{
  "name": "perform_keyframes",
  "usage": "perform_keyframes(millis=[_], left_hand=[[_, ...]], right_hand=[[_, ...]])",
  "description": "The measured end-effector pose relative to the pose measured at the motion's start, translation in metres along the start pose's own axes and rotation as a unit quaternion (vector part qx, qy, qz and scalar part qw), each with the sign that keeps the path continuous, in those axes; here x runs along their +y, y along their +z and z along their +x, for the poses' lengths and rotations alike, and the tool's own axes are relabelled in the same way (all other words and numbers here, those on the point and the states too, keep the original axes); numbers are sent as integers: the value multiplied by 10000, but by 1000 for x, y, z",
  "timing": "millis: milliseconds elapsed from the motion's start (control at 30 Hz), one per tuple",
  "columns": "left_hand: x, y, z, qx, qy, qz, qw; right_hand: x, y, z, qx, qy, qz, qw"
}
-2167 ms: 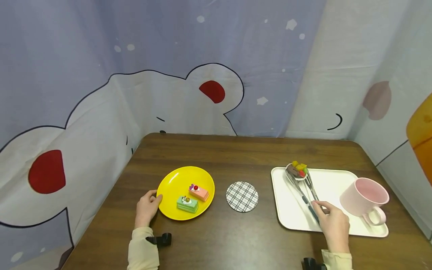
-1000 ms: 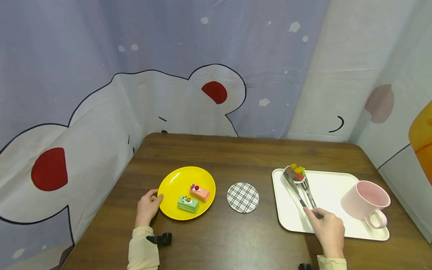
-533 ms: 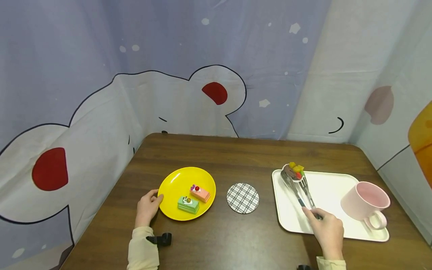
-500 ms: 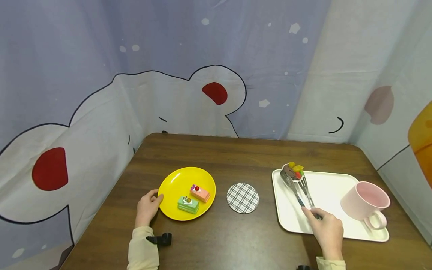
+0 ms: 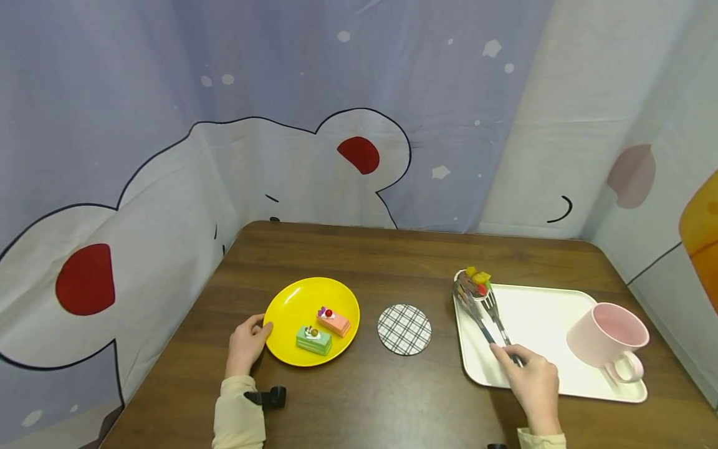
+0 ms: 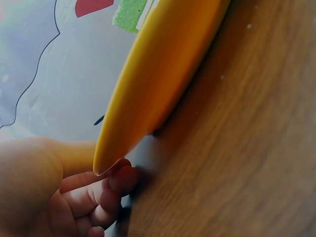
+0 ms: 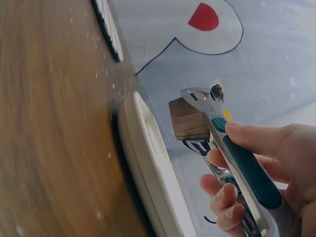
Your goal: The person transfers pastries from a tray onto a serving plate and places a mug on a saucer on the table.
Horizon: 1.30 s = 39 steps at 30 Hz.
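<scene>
In the head view my left hand (image 5: 247, 346) pinches the left rim of a yellow plate (image 5: 291, 305); the left wrist view shows the thumb above the rim (image 6: 106, 160) and fingers curled below. On the plate sit a green toy cake slice (image 5: 314, 340) and a pink one (image 5: 333, 322). My right hand (image 5: 530, 380) grips metal tongs (image 5: 483, 330) with dark green grips (image 7: 256, 173). Between the tongs' tips is a brown chocolate cake (image 7: 187, 121) topped with coloured fruit. From the right wrist camera, this cake appears raised above the tray.
The white tray (image 5: 538, 312) lies at the right of the wooden table (image 5: 359, 399), with a pink mug (image 5: 606, 333) at its right end. A round checked coaster (image 5: 404, 329) lies between plate and tray. A printed curtain (image 5: 280, 162) hangs behind the table.
My right hand has shifted left, carrying the tongs and chocolate cake from over the tray to its left back corner. My left hand and the plate keep their places.
</scene>
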<state>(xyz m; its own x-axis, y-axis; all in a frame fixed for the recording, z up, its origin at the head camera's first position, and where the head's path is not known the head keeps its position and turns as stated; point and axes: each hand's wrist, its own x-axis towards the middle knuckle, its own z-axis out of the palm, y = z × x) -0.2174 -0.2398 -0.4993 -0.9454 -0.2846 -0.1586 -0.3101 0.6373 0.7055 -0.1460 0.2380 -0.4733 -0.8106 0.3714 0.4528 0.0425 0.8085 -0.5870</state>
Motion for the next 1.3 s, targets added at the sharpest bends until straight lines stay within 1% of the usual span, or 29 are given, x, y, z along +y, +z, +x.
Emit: perform_keyframes(millis=[333, 600, 967, 1100, 1200, 1300], left_hand=[[0, 1, 1, -16, -55, -17, 10000], [0, 0, 1, -16, -46, -5, 10000], [-1, 0, 1, -27, -42, 16, 10000], [0, 0, 1, -11, -8, 9, 10000], [1, -1, 0, -6, 10, 8, 10000], [2, -1, -1, -23, -3, 16, 10000]], right_hand=[[-15, 5, -4, -10, -304, 219, 9993], [-26, 8, -7, -153, -488, 494, 9975], [-32, 12, -10, -246, -588, 572, 9963], [-36, 12, -10, -316, -564, 597, 9961], [-40, 13, -10, -352, -630, 597, 9956], [-44, 15, -11, -319, -809, 646, 9941]])
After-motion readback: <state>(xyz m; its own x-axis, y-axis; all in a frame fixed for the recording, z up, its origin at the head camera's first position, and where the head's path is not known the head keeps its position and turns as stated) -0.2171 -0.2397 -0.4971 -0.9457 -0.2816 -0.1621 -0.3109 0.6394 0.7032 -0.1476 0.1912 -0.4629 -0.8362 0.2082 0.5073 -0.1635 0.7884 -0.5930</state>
